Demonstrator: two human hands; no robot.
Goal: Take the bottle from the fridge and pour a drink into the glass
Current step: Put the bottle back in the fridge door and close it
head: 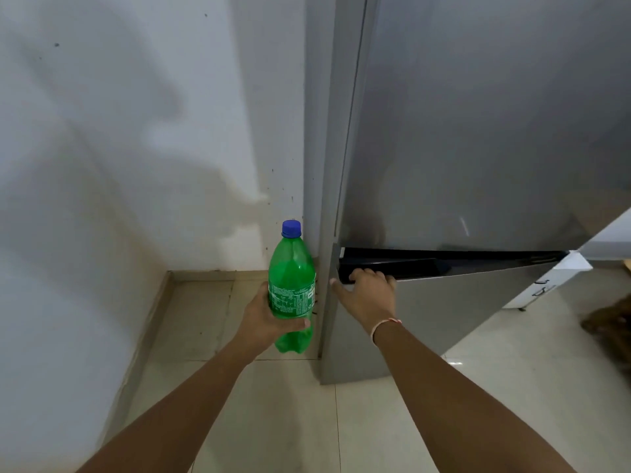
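Note:
A green plastic bottle [292,285] with a blue cap stands upright in my left hand [264,319], which grips it around the label just left of the fridge. The grey fridge [461,131] fills the right half of the view, its doors against the body. My right hand [367,288] holds the dark handle recess at the top of the lower door [444,312], fingers curled over its edge. No glass is in view.
A white wall [119,148] rises on the left and meets the beige tiled floor [273,404]. A white cabinet [553,278] shows to the right of the fridge, and a brown furry shape [611,322] lies on the floor at the right edge.

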